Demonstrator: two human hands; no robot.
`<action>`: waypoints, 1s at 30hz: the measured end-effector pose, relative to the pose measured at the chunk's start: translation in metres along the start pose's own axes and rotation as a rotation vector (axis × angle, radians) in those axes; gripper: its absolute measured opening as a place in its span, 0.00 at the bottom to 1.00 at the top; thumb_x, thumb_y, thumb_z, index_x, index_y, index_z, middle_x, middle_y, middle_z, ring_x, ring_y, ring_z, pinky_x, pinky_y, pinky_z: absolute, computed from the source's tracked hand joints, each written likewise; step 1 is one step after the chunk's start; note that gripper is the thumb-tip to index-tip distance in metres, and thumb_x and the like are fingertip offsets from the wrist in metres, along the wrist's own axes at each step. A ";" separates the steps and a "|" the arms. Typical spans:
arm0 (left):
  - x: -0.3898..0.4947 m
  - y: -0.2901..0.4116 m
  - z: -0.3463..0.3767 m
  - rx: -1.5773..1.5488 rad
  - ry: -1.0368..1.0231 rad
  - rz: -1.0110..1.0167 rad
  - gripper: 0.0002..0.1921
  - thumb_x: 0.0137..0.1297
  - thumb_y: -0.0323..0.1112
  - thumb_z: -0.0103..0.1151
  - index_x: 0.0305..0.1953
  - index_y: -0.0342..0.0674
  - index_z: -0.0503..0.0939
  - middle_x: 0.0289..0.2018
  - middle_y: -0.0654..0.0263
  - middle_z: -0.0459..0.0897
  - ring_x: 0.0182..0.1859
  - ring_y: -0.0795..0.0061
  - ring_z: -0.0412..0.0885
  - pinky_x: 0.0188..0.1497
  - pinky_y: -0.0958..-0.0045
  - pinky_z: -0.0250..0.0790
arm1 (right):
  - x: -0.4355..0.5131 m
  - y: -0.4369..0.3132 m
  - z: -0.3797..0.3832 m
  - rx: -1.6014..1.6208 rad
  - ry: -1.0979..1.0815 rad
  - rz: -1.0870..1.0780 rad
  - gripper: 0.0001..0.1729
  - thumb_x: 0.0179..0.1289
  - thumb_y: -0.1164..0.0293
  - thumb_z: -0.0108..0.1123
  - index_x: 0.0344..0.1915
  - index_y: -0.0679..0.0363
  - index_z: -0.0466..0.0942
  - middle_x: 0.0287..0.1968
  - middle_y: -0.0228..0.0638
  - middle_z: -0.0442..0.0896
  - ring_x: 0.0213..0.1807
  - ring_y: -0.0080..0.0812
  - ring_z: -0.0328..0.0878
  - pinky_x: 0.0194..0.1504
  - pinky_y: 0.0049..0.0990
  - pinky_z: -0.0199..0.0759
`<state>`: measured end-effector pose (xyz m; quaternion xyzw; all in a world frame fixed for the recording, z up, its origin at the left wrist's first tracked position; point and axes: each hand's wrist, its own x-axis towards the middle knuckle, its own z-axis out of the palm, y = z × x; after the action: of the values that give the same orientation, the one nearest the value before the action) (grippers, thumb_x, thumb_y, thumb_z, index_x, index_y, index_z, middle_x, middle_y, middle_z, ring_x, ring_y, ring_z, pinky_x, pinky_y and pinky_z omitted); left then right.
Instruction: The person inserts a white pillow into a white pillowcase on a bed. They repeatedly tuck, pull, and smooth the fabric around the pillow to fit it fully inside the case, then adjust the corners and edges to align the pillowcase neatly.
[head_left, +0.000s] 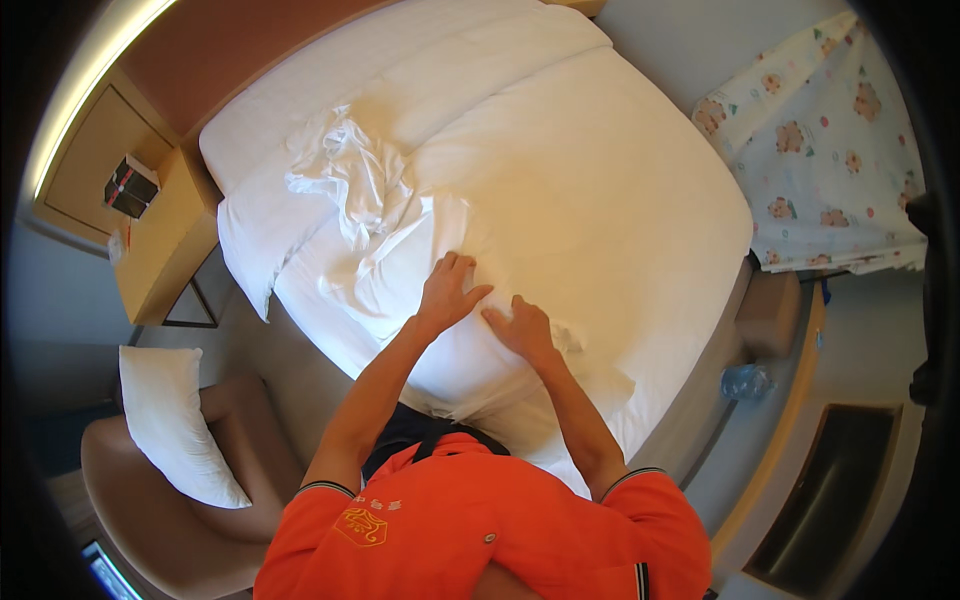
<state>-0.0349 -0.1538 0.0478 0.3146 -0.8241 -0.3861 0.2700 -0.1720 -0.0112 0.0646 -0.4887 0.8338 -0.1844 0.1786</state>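
A wide bed lies in front of me, spread with a white duvet (600, 187). Near the middle of its near side, my left hand (450, 291) rests on white fabric, fingertips pressed to it and thumb spread. Close by on the right, my right hand (523, 324) touches the same white bedding, its thumb towards the left hand. Whether either hand pinches the cloth I cannot tell. Beyond my left hand, a crumpled white cloth (360, 176) lies bunched on the bed. Loose white folds hang at the near edge against my body.
A brown armchair (142, 525) holding a white pillow (169, 427) stands at lower left. A wooden bedside table (169, 232) carries a dark box (133, 187). On the right are a patterned curtain (810, 150), a brown stool (769, 315) and a clear plastic bottle (745, 382).
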 end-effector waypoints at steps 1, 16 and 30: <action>0.008 0.009 -0.004 0.067 -0.010 0.071 0.27 0.55 0.44 0.74 0.54 0.38 0.79 0.49 0.54 0.79 0.53 0.50 0.77 0.55 0.52 0.72 | -0.011 -0.010 0.001 0.006 0.005 0.001 0.33 0.62 0.44 0.67 0.35 0.69 0.80 0.31 0.60 0.85 0.35 0.59 0.84 0.39 0.50 0.77; -0.052 0.046 -0.057 0.711 -0.515 0.280 0.15 0.65 0.46 0.62 0.38 0.38 0.86 0.40 0.60 0.84 0.54 0.57 0.77 0.72 0.38 0.49 | -0.060 0.028 -0.047 -0.137 -0.256 -0.219 0.37 0.53 0.40 0.73 0.45 0.64 0.85 0.46 0.52 0.87 0.50 0.51 0.82 0.55 0.45 0.72; 0.028 0.108 -0.069 0.267 0.245 0.531 0.09 0.53 0.27 0.68 0.35 0.41 0.78 0.34 0.61 0.77 0.42 0.57 0.75 0.53 0.56 0.61 | -0.060 -0.014 -0.142 -0.064 0.444 -0.362 0.29 0.58 0.58 0.77 0.17 0.63 0.67 0.18 0.47 0.72 0.20 0.51 0.71 0.24 0.42 0.64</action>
<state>-0.0395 -0.1519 0.1784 0.1652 -0.8821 -0.1501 0.4148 -0.2021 0.0537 0.2016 -0.5826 0.7572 -0.2894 -0.0594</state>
